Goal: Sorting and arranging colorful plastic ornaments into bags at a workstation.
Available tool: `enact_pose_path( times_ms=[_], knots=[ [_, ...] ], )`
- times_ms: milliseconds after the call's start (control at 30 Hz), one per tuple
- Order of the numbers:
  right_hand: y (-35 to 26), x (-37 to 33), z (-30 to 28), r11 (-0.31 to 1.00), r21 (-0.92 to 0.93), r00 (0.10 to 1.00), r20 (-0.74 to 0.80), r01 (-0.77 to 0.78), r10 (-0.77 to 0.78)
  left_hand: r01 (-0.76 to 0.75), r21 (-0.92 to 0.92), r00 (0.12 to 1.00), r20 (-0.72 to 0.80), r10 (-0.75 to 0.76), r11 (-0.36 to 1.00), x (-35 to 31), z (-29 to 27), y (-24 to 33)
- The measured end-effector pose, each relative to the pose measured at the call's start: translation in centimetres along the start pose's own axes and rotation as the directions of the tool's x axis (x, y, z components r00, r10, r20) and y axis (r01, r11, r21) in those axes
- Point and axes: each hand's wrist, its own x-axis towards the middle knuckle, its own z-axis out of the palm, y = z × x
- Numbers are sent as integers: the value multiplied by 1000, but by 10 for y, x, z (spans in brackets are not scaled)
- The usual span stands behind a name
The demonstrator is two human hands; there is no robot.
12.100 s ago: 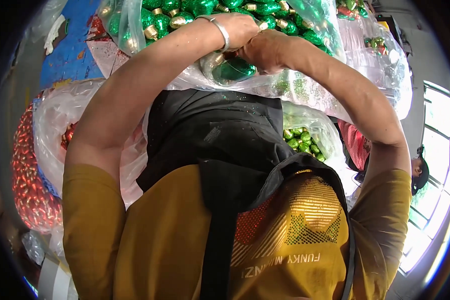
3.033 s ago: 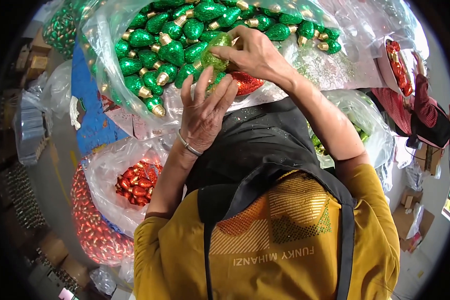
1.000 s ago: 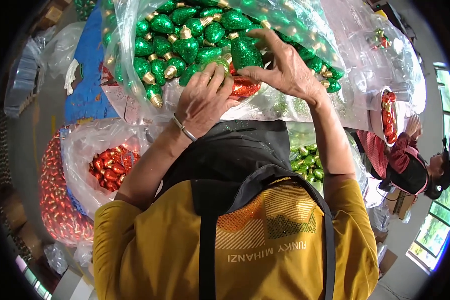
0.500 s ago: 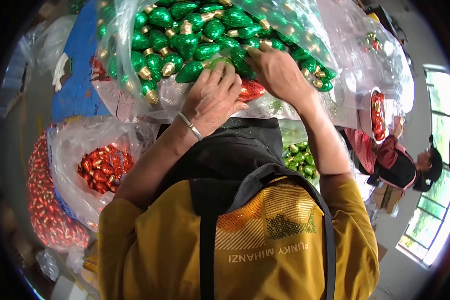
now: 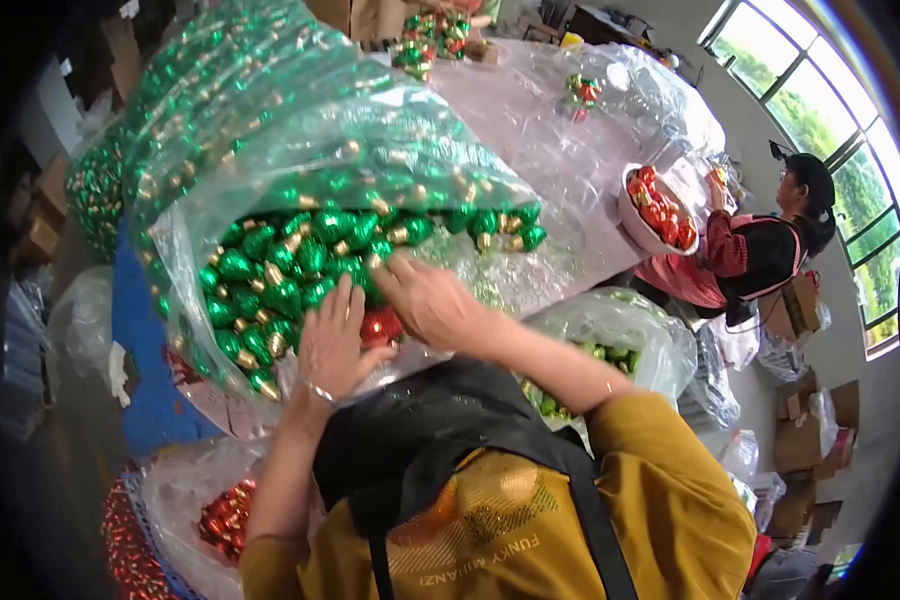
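Note:
Green glossy bulb-shaped ornaments (image 5: 310,255) with gold caps spill from the mouth of a big clear plastic bag. At their near edge my left hand (image 5: 332,345) lies with fingers stretched forward and thumb apart, next to a red bulb ornament (image 5: 380,327). My right hand (image 5: 435,305) bends its fingers over a green bulb ornament (image 5: 373,292) just beyond the red one. Both hands partly cover these bulbs, so whether they are joined together is hidden.
The clear bag (image 5: 300,130) stretches back left across the table (image 5: 570,215). Lime-green bulbs (image 5: 610,357) fill a bag below the table's right side; red bulbs (image 5: 227,520) fill another at lower left. A person (image 5: 760,240) at the right works by a white basin (image 5: 653,238) of red bulbs.
The view has tilted up and turned, showing more of the table and the other person. My left fingers, bent over a lime-green bulb before, now stretch out. My right hand remains at the green bulb.

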Motion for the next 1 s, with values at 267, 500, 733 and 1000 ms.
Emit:
enact_pose_path(
  times_ms=[267,500,733,1000],
  knots=[
    [5,-51,18,964,187,935,334,-189,118,-22,-31,1000,12,22,999,12,9,13],
    [52,-35,-71,926,297,967,166,-235,192,-224,25,897,-387,215,974,15,-28,28],
    [159,17,-132,873,139,884,108,-467,456,90,13,918,-389,-78,996,-34,-16,-8],
    [414,76,-57,749,-140,761,-182,-647,623,215,-134,960,-154,-234,967,-50,39,-36]
  ],
)
